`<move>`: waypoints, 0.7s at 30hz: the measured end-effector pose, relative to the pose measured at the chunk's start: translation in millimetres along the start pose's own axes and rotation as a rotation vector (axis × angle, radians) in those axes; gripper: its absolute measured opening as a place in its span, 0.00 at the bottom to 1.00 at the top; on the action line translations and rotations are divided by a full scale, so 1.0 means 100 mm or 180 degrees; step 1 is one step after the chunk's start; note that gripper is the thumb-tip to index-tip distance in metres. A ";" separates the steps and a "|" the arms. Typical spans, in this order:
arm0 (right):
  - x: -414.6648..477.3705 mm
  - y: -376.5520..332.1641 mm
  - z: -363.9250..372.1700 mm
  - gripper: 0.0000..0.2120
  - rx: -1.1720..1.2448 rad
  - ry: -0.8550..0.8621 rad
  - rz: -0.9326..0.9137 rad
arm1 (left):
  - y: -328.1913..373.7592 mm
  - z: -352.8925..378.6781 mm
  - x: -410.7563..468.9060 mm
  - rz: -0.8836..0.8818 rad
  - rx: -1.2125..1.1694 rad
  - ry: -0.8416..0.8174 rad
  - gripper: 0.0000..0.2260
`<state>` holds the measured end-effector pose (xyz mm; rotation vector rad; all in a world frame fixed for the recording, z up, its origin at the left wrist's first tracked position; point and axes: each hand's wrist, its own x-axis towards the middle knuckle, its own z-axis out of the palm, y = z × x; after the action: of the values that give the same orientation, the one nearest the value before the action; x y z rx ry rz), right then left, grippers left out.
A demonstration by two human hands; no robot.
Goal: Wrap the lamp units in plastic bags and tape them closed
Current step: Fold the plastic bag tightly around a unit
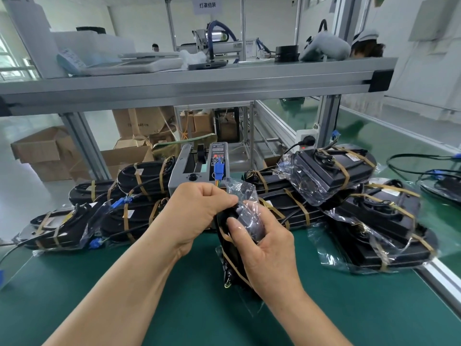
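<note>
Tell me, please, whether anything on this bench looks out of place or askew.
Only on the right: one bagged lamp unit lies tilted and crosswise on top of the other wrapped units instead of flat. Nothing looks spilled or broken.

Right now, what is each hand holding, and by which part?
One black lamp unit in its plastic bag: the left hand pinches the bag's loose top, the right hand grips the unit's upper end through the plastic.
</note>
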<state>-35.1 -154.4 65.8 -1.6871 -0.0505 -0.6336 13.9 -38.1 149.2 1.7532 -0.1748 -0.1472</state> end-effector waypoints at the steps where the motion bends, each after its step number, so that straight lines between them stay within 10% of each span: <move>1: 0.00 0.01 0.00 0.13 -0.0011 0.0000 -0.0009 | -0.01 0.00 0.00 0.0017 0.0015 0.0010 0.08; 21: -0.01 0.00 0.00 0.12 -0.0022 -0.0052 0.0002 | -0.14 0.05 0.00 0.0384 0.0189 0.0363 0.08</move>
<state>-35.8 -153.7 65.0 -1.6991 -0.0594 -0.6202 13.1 -40.0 134.2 1.7995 -0.2029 0.0461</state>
